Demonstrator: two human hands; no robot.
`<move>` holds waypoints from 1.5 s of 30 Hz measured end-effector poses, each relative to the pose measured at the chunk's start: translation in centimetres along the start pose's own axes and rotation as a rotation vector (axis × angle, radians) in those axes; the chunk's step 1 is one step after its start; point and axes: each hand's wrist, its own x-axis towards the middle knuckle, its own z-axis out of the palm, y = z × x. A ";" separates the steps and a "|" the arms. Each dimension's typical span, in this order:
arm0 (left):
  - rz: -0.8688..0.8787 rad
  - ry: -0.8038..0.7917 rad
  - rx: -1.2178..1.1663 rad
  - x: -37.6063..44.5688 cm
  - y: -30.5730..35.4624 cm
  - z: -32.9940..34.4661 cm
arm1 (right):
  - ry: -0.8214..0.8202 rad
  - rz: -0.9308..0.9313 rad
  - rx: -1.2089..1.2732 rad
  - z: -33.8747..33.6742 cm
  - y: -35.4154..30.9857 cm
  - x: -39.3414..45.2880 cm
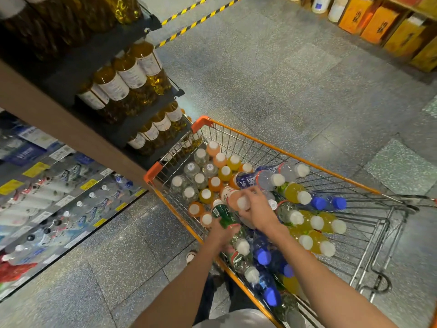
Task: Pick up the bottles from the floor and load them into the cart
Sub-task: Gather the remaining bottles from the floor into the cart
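Nearest: two bare forearms are reaching forward from the bottom edge, over the near rim of the orange-framed cart [295,154]. The left hand [221,234] is curling its fingers round a green-labelled bottle [222,215], holding it tilted with its white cap pointing away, just above the cart's near-left wall. The right hand [256,209] is gripping a peach-coloured bottle [234,197] from above, fingers wrapped over the body, white cap end facing the viewer; both held bottles are sitting side by side, touching or nearly so.

Both bottles are inside the cart's outline, over the load. At the far-left end of the basket, upright bottles [201,178] are standing packed in rows, clear and orange with white caps. Across the right and near part, bottles are lying on their sides: yellow ones [319,242] with white caps, blue-capped ones [267,255] mixed in.

Outward: speckled grey floor [272,79] is surrounding the cart. To the left, a shelf [132,79] is carrying amber bottles with white labels. Far right, orange boxes [378,22] are lining the wall. Yellow-black striped tape [201,20] is crossing the far floor.
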 end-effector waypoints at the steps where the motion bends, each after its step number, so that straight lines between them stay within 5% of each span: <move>1: -0.020 0.003 -0.045 0.0 0.2 0.4 | 0.035 0.026 0.035 -0.6 0.2 -0.1; 17: -0.024 0.079 0.099 -1.3 1.8 -4.8 | -0.024 -0.026 0.123 0.4 -0.8 -3.6; 22: 0.005 0.009 0.384 -1.5 2.4 -4.2 | -0.137 0.005 -0.008 2.2 -1.1 -2.1; 29: 0.173 0.116 0.967 -1.3 1.7 -4.7 | -0.221 -0.024 -0.084 2.4 -0.5 -1.4; 34: 0.186 0.088 0.855 -1.5 0.4 -5.7 | -0.264 -0.018 -0.063 2.4 -0.2 -1.8; 45: 0.355 0.417 0.273 -6.2 -2.7 -11.4 | -0.103 -0.160 0.154 1.4 -7.6 -1.1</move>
